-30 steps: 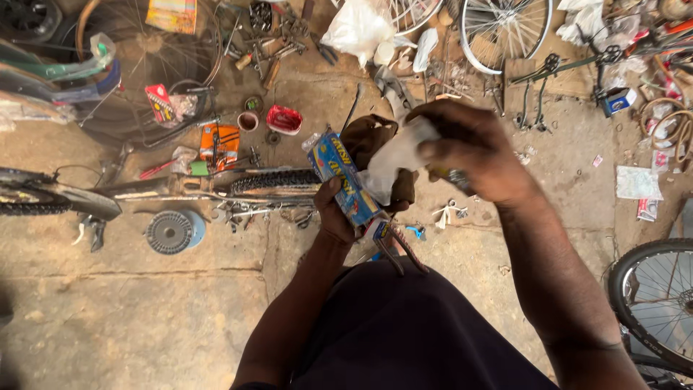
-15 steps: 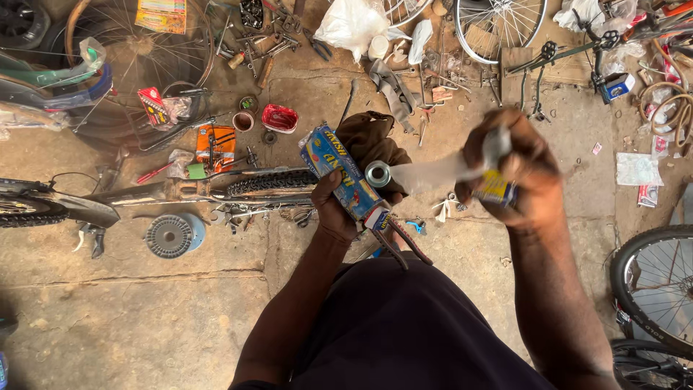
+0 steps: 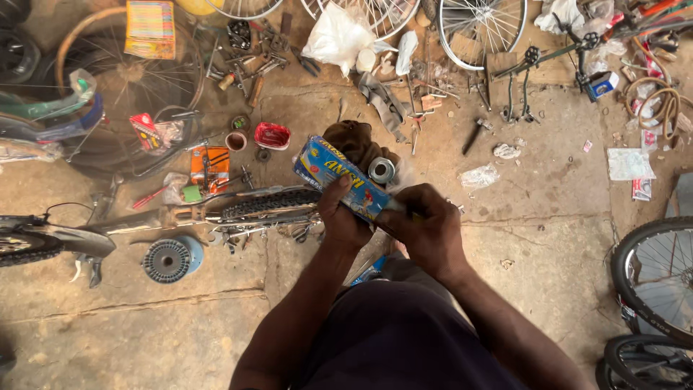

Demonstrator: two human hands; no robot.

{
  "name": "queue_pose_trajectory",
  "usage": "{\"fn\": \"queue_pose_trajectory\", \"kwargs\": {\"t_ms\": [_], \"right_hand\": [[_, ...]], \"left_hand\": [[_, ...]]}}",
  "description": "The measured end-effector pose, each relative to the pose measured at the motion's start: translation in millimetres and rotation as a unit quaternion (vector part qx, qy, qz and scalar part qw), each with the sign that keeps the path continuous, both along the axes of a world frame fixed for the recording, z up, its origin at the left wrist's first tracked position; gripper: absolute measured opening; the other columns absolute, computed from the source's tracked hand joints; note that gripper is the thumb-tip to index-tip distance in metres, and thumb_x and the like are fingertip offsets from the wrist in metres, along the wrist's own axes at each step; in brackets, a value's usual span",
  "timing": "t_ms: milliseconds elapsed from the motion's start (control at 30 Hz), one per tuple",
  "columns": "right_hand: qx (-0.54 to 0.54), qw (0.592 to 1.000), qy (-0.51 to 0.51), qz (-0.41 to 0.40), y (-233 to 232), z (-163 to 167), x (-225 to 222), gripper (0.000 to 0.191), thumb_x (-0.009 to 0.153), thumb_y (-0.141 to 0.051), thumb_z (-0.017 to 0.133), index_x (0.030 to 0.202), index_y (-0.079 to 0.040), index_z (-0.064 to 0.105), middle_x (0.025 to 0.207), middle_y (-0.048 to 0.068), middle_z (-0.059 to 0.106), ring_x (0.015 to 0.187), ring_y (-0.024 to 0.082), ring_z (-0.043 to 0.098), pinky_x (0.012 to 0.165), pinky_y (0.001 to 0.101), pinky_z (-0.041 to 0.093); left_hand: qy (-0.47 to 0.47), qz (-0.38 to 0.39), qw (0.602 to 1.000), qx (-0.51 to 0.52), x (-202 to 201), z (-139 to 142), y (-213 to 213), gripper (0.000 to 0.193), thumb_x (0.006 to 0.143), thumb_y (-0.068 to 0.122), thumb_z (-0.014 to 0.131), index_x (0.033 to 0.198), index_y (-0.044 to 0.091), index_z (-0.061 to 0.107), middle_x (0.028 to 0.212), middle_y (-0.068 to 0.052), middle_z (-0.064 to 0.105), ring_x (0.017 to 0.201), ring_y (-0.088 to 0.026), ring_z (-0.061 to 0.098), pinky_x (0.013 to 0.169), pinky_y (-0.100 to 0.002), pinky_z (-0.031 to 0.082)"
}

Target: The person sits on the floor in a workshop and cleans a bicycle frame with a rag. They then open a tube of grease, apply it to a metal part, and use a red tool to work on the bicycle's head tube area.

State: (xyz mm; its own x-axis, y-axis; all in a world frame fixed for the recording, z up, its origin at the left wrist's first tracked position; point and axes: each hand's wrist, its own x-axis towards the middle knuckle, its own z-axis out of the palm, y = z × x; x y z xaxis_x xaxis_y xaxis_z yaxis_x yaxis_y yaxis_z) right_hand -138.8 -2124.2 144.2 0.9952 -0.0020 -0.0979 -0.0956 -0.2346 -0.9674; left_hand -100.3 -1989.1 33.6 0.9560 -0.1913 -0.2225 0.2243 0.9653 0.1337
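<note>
Cardboard, long and narrow, printed blue and yellow — that box (image 3: 345, 180) sits slantwise between both hands, raised above the concrete floor (image 3: 144, 325) in front of the person's lap. The left hand (image 3: 343, 217) grips it from below about the middle, fingers curled round the underside and thumb laid across the top. The right hand (image 3: 427, 230) is closed over the box's lower end, knuckles up; what its fingertips do underneath I cannot tell. Just beyond the box lies a small roll of grey tape (image 3: 381, 170) beside a crumpled brown cloth (image 3: 357, 141). Left of the hands, a knobbly black bicycle tyre on its frame (image 3: 271, 204) stretches across the floor, with a round grey toothed sprocket (image 3: 166, 260) near it. Farther out — a small red tin (image 3: 272, 135), an orange packet (image 3: 209, 167), a white plastic bag (image 3: 338, 36), a spoked wheel rim (image 3: 482, 29) and scattered metal tools (image 3: 253, 65).
</note>
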Motion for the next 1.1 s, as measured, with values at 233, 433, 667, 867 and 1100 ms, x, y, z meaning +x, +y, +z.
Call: {"fn": "queue_pose_trajectory", "kwargs": {"t_ms": [233, 433, 667, 867, 1100], "right_hand": [[0.072, 0.994, 0.066, 0.043, -73, -9, 35, 0.033, 0.087, -0.004, 0.069, 0.118, 0.003, 0.066, 0.088, 0.008, 0.077, 0.053, 0.005, 0.06, 0.046, 0.0205, 0.049], [0.076, 0.993, 0.085, -0.019, -167, -34, 87, 0.021, 0.081, -0.001, 0.076, 0.1, 0.005, 0.07, 0.082, 0.008, 0.074, 0.067, 0.008, 0.066, 0.057, 0.0237, 0.056], [0.036, 0.997, 0.07, -0.014, -280, -48, 113, 0.017, 0.08, -0.003, 0.078, 0.095, 0.002, 0.072, 0.082, 0.007, 0.075, 0.07, 0.009, 0.067, 0.063, 0.0262, 0.056], [-0.198, 0.971, -0.132, -0.004, -322, -46, 119, 0.024, 0.079, -0.012, 0.085, 0.096, -0.002, 0.073, 0.092, 0.012, 0.071, 0.071, 0.016, 0.07, 0.062, 0.0305, 0.057], [-0.118, 0.989, -0.092, 0.009, -360, -26, 156, 0.029, 0.091, -0.009, 0.073, 0.12, -0.004, 0.066, 0.106, 0.013, 0.069, 0.081, 0.02, 0.072, 0.069, 0.0316, 0.058]], "left_hand": [[0.015, 0.033, 0.998, 0.058, 30, 1, -62, 0.04, 0.084, 0.026, 0.067, 0.115, 0.001, 0.062, 0.101, -0.012, 0.071, 0.09, -0.023, 0.07, 0.083, -0.038, 0.058], [0.082, 0.06, 0.99, 0.093, 73, -9, -154, 0.034, 0.085, 0.027, 0.071, 0.109, 0.006, 0.061, 0.091, -0.009, 0.068, 0.084, -0.023, 0.07, 0.079, -0.04, 0.06], [0.075, 0.003, 0.993, 0.092, 101, -27, -264, 0.03, 0.088, 0.028, 0.071, 0.109, 0.008, 0.061, 0.09, -0.007, 0.069, 0.078, -0.023, 0.07, 0.072, -0.038, 0.06], [0.06, -0.076, 0.993, 0.073, 122, -29, -320, 0.034, 0.092, 0.034, 0.069, 0.11, 0.007, 0.061, 0.09, -0.009, 0.07, 0.076, -0.024, 0.071, 0.068, -0.037, 0.061], [0.048, -0.117, 0.99, 0.058, 136, -22, -338, 0.047, 0.089, 0.032, 0.07, 0.124, 0.002, 0.06, 0.106, -0.013, 0.072, 0.091, -0.024, 0.074, 0.084, -0.039, 0.062]]}}
